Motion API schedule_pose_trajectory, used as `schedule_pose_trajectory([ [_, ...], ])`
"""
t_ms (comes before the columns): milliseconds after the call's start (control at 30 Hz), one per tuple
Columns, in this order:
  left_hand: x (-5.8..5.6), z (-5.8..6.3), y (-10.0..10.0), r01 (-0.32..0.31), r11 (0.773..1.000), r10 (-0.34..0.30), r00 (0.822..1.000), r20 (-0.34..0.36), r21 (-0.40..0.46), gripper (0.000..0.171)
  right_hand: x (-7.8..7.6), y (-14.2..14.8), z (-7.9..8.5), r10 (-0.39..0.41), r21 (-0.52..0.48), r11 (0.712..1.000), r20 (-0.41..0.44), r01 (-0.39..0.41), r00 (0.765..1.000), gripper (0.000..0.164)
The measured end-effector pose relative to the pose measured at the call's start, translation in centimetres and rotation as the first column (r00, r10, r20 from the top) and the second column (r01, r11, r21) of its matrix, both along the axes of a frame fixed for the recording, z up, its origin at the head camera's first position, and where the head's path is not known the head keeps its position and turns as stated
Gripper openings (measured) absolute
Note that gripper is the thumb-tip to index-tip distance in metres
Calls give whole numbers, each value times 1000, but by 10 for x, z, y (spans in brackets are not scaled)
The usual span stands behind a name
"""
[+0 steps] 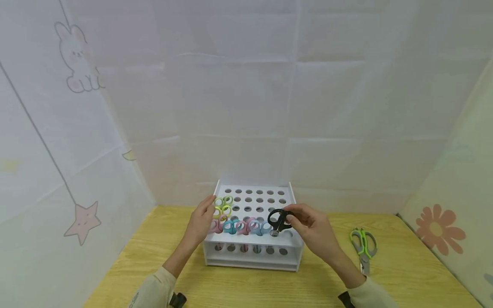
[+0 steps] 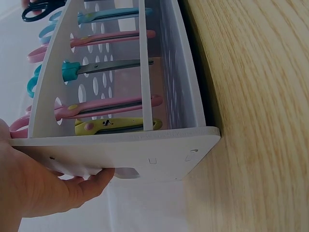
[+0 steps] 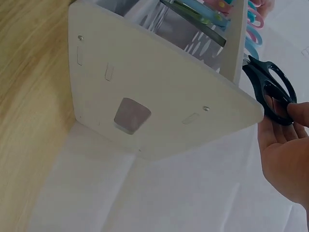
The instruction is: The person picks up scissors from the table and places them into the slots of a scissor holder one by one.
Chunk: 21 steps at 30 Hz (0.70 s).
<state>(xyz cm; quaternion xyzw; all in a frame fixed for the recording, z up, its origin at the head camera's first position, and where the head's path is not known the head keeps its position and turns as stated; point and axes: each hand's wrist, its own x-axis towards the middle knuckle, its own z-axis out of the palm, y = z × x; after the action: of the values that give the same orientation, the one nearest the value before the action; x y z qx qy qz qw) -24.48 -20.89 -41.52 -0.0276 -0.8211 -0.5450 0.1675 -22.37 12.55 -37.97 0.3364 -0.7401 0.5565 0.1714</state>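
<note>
A white multi-hole rack (image 1: 252,256) stands on the table, with several pastel-handled scissors upright in its holes. My left hand (image 1: 201,220) grips its left side panel, fingers bent against the outer face near the cutout in the left wrist view. Between the thumb and fingers of my right hand (image 1: 313,231) are black-handled scissors (image 1: 280,220), blades down, with the tip right at a front-row hole. To their left in that row stand light-blue scissors (image 1: 259,227), pink scissors (image 1: 243,227), teal scissors (image 1: 230,226) and more pink scissors (image 1: 216,224). Yellow scissors (image 1: 222,211) and green scissors (image 1: 224,201) sit behind.
Grey-and-green scissors (image 1: 363,248) lie on the wooden table (image 1: 327,286) to the right of the rack. Pale sheeting (image 1: 250,107) with printed cartoon figures surrounds the table at the back and sides. Open holes (image 1: 259,200) show across the rack's rear rows.
</note>
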Motion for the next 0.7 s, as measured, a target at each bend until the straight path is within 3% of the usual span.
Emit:
schedule_pose_trajectory([
  [533, -1, 4, 0, 5, 1000, -5, 1000, 6, 3, 46, -3, -4, -8, -40, 142, 989, -4, 40, 999, 23],
  [700, 0, 1, 0, -2, 1000, 2, 1000, 12, 5, 46, -7, -7, -13, -29, 137, 990, -55, 37, 998, 24],
])
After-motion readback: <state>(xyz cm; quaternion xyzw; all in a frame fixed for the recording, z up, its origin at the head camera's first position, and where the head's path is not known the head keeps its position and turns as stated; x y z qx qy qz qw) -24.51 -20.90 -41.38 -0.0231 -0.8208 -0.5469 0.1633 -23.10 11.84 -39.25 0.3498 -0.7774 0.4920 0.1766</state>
